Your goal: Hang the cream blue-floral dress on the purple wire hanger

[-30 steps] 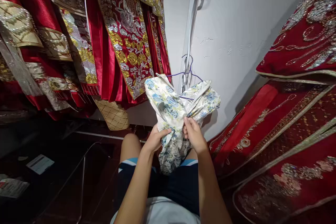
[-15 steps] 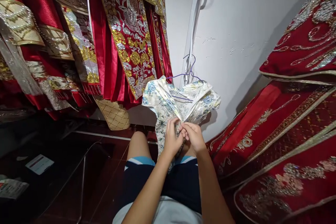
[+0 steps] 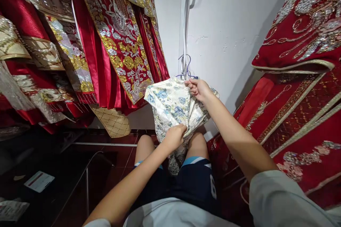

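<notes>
A cream garment with blue flowers point(image 3: 173, 104) hangs on a purple hanger point(image 3: 188, 64) in front of me. My left hand point(image 3: 175, 136) is closed on the cloth at the garment's lower middle. Higher up, near the neckline, my right hand point(image 3: 197, 89) pinches an edge of the front panel. Between the two hands the edge runs nearly straight up and down. The panel is drawn across the neck opening, which it hides along with most of the hanger's bar. Below my left hand the cloth hangs bunched between my knees.
Red embroidered gowns point(image 3: 125, 42) hang at the left, and more beaded red garments point(image 3: 295, 103) hang close on the right. A white wall point(image 3: 226, 17) with a metal upright point(image 3: 184, 21) stands behind. At lower left, a dark table point(image 3: 66, 173) bears a white card point(image 3: 39, 181).
My right hand has moved up to the neckline, drawing the front panel across the opening. My left hand has moved slightly down. Before, both hands were together at the chest of the garment.
</notes>
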Motion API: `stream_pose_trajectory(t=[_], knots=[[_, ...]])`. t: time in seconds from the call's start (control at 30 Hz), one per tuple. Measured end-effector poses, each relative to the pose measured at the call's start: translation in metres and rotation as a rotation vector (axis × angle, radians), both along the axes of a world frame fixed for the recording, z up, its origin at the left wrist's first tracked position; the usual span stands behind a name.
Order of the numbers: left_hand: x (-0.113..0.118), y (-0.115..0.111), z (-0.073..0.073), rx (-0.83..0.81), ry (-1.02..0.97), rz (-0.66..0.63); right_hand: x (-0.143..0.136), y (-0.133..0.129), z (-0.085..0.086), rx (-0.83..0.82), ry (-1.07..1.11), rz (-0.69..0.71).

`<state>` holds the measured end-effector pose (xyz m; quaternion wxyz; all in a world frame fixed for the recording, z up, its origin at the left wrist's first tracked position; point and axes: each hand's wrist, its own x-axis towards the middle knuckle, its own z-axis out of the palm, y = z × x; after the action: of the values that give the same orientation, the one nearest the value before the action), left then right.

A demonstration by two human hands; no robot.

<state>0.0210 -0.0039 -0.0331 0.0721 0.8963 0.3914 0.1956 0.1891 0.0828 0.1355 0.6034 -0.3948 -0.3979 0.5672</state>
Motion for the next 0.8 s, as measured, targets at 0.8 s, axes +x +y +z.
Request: stream_pose_trajectory(t=[0.8], knots=[[-0.076,0.136,0.141,-0.105,-1.654,0.25,-0.022,-0.04,-0.12,0.141,-0.228,-0.15]])
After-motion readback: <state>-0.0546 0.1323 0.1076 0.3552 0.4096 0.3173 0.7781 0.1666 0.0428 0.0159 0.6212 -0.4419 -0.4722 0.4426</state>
